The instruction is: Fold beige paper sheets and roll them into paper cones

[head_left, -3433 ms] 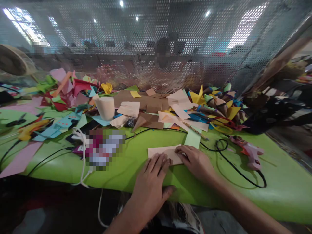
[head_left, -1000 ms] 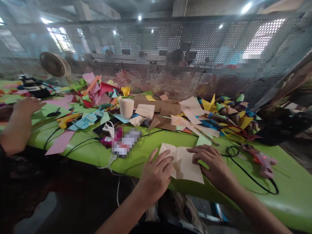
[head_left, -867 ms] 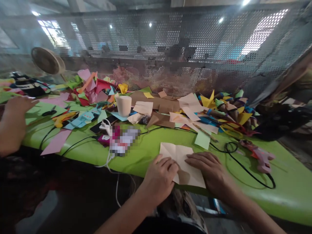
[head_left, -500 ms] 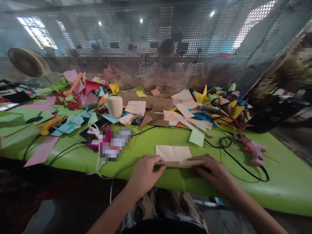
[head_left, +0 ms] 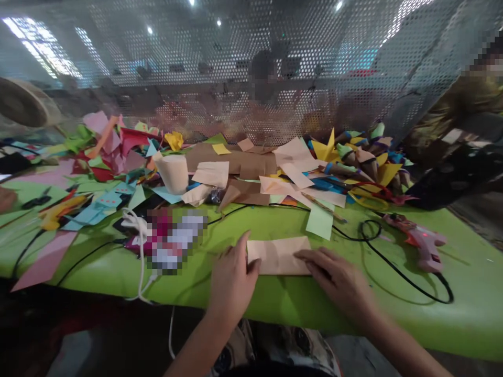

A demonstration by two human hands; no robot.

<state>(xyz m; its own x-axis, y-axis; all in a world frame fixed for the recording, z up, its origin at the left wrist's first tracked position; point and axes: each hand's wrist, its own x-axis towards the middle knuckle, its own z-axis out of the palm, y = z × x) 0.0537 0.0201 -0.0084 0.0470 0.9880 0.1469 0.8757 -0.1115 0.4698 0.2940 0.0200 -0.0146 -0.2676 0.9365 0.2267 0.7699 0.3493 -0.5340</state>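
A beige sheet of paper [head_left: 279,255], folded over on itself, lies on the green-covered table [head_left: 291,296] in front of me. At its left edge my left hand [head_left: 232,277] grips the paper, thumb on top and forefinger pointing up along the side. My right hand [head_left: 338,275] holds the right end, its bent fingers on the upper surface. What the fingers do beneath the sheet is hidden. Beyond the paper lies a pale green slip [head_left: 319,221].
A pink glue gun [head_left: 428,242] with a looping black cord lies right; a yellow one [head_left: 61,212] lies left. Near the left hand are a power strip [head_left: 178,243] and white cable. Behind stand a paper roll [head_left: 173,173] and coloured scraps [head_left: 118,141]. Another person's hand [head_left: 7,199] shows far left.
The near flap, raised between both hands before, now lies folded down on the sheet. My left forefinger has lifted upward. The view has shifted slightly.
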